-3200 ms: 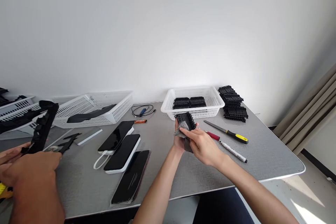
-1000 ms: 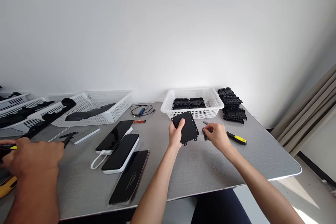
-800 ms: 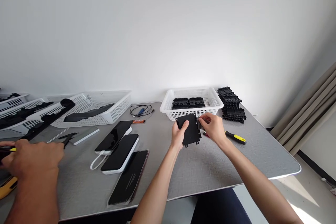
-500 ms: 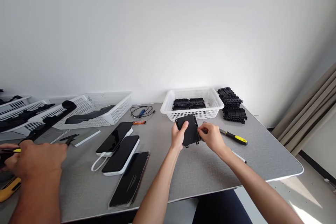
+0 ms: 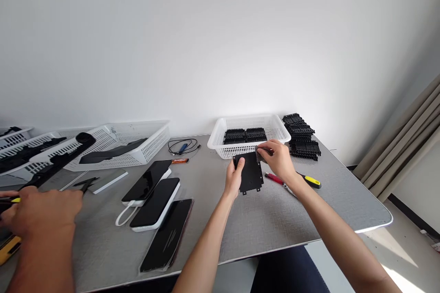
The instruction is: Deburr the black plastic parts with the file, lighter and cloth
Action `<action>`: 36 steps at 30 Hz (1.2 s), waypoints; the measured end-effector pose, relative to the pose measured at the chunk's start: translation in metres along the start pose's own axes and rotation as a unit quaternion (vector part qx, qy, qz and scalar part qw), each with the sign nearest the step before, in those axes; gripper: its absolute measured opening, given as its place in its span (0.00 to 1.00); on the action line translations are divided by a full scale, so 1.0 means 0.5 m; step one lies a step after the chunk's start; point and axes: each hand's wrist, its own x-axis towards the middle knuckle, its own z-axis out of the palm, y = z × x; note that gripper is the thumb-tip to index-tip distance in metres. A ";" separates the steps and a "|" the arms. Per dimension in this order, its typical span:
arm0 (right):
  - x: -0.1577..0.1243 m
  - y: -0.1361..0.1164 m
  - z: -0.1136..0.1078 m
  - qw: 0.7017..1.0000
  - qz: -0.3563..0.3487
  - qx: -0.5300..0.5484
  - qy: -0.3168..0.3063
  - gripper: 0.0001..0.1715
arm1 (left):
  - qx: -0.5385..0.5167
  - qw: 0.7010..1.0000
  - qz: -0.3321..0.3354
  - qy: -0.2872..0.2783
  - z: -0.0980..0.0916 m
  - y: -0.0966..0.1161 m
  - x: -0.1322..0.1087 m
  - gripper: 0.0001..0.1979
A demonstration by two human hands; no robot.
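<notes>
My left hand (image 5: pixel 234 178) grips a flat black plastic plate (image 5: pixel 252 174) by its left edge, thumb on its face, holding it just above the grey table (image 5: pixel 261 219). My right hand (image 5: pixel 279 158) is closed in a pinch on a small grey pad (image 5: pixel 260 155), pressed against the plate's upper right corner. Just behind stands a white basket (image 5: pixel 223 129) with black parts stacked in it. A stack of black parts (image 5: pixel 302 136) lies to its right.
A red pen (image 5: pixel 274 178) and a yellow-handled file (image 5: pixel 311 181) lie right of the plate. Three phones (image 5: pixel 156 206) lie left of centre, with a cable (image 5: pixel 182 146) behind. Another person's hand (image 5: pixel 41 210) works at far left near white baskets (image 5: pixel 120 142).
My right hand has moved the grey pad up along the plate's right edge to its upper corner. The plate is lower and closer to the table. The other person's hand stays at left.
</notes>
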 end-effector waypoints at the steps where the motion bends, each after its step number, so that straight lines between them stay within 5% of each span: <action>1: 0.002 0.004 0.012 1.000 -0.007 -0.010 -0.012 0.08 | 0.004 1.000 0.007 0.004 0.000 -0.001 0.000 0.26; 12: -0.054 0.034 0.078 0.984 -0.099 -0.116 -0.096 0.11 | 0.002 0.999 0.006 0.037 -0.003 -0.023 0.010 0.28; 20: -0.160 0.026 0.033 0.970 -0.138 -0.062 -0.191 0.14 | 0.002 0.998 -0.002 0.065 -0.010 -0.016 0.016 0.28; 23: -0.128 0.002 -0.002 0.988 -0.097 0.026 -0.119 0.10 | 0.006 0.998 0.001 0.061 -0.007 -0.018 0.016 0.28; 27: -0.045 -0.022 -0.012 0.999 -0.039 0.006 0.023 0.08 | 0.025 0.999 0.024 0.036 -0.004 -0.019 0.013 0.28; 32: 0.005 -0.015 0.052 0.996 -0.042 -0.072 -0.039 0.08 | 0.023 1.000 0.021 0.004 -0.001 -0.021 0.008 0.28; 36: -0.012 -0.007 0.094 0.986 -0.060 -0.136 -0.072 0.09 | -0.007 0.999 0.000 0.041 -0.004 -0.027 0.010 0.28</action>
